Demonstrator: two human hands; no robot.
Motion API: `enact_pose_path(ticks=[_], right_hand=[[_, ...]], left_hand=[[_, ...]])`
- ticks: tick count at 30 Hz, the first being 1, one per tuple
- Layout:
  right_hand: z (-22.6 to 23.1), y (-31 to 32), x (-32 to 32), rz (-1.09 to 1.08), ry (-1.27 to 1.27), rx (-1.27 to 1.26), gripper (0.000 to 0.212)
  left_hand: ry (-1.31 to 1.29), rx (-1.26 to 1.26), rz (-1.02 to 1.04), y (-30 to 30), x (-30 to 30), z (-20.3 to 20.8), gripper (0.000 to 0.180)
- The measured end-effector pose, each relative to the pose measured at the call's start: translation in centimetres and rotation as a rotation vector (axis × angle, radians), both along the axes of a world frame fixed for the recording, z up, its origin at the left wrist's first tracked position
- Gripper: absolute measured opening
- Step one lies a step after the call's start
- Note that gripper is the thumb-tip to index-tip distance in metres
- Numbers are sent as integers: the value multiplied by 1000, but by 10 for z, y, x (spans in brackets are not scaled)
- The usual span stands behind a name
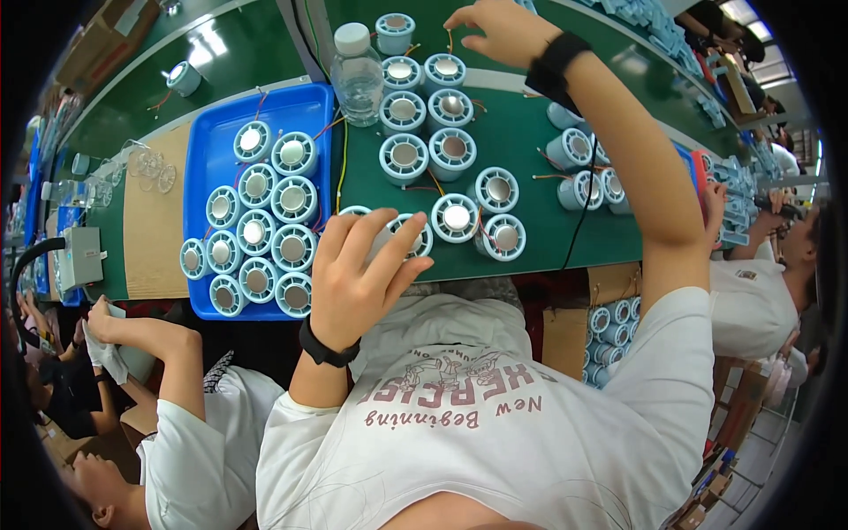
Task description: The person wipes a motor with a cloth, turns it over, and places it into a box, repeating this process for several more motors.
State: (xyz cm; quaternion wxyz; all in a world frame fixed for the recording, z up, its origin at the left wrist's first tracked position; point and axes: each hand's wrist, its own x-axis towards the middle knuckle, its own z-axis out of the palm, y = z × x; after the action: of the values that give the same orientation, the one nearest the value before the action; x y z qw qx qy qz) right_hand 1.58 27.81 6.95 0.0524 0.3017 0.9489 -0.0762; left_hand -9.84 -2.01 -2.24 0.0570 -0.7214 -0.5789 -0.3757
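Note:
My left hand (358, 274) is open, fingers spread over light blue round plastic housings with silvery discs at the table's near edge. One housing (415, 237) shows partly beneath its fingers; whether they touch it I cannot tell. My right hand (508, 34) reaches to the far side, thumb and forefinger apart. Its forefinger is close to an orange wire by a housing (444, 69); contact is unclear. Between the hands stand several more such housings (452, 152), some with thin coloured wires. Another housing (456, 218) sits just right of my left hand.
A blue tray (201, 146) of similar housings lies to the left. A clear bottle with a white cap (357, 79) stands beside it. More housings (574, 148) are under my right forearm. A black cable (580, 228) hangs there. Co-workers sit on both sides, one in a white sleeve (199, 442).

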Motion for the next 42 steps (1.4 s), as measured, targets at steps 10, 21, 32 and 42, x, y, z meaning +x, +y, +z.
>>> enact_pose_path(ticks=[10,21,32,42], right_hand=[[-85,108,-88,222,-258,128,59],[32,-34,79,316,211,-337,72],[1,-176,184,-83,413,-892,78],[-36,-243,221,-101,873,-76,94]], left_hand=[[-154,-1,-108,-24,4,16,29],[-408,-45,-147,-8,37,15,50],[-714,-307,-422,5,89,15,70],[-969,-476,-552,10,120,22,81]])
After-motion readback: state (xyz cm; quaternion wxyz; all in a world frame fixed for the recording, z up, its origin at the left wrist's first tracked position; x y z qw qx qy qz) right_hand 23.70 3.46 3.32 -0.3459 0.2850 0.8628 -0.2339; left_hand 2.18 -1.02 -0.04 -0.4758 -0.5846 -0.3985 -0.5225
